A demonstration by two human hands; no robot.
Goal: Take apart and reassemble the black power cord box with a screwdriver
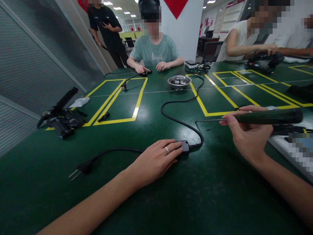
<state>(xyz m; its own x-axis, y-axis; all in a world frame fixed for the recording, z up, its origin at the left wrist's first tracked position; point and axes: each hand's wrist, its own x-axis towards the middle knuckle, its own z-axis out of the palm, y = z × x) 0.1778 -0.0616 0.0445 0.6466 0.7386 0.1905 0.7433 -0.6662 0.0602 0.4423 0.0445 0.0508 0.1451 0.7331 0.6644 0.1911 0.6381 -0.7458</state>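
Green worktop, left hand is covering the inline box on a power cord, grip state indeterminable, right hand is pinching a screwdriver

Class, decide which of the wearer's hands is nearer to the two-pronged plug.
Left. The left hand lies over the black box, right of the plug; the right hand, holding a screwdriver, is farther right.

A grey ribbed wall slopes at left. Beyond a dark green table with yellow tape stand a white pillar and black chair, under lit ceiling lights.
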